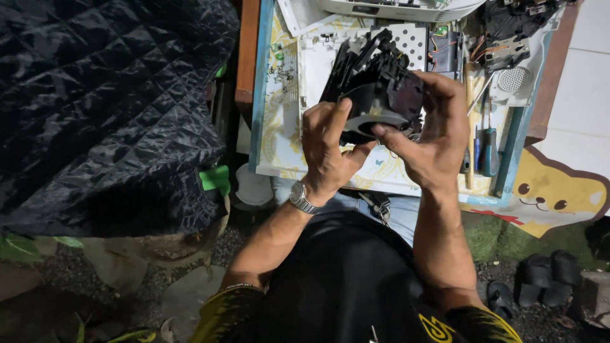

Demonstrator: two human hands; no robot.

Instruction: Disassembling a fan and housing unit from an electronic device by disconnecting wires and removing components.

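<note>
Hands gripping black plastic fan assembly (375, 89) over white tray (289, 127): left hand (327, 149) clamping its lower edge, right hand (435, 130) wrapping its side. Possibly risking slipping onto screwdrivers (486, 149) below, or straining loose wires (480, 47), with fingertips pinching smooth curved housing.

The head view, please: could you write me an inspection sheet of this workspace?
Surface: small table with blue rim, pale patterned top.
Job's things: black plastic assembly held above the table by both hands.
Clutter: screwdrivers, white perforated panel, round speaker grille.
Grippers: left hand and right hand both grip the assembly; wristwatch on left.
Cables: short coloured wires by a dark part.
Surroundings: dark quilted cover, sandals on the ground.
</note>
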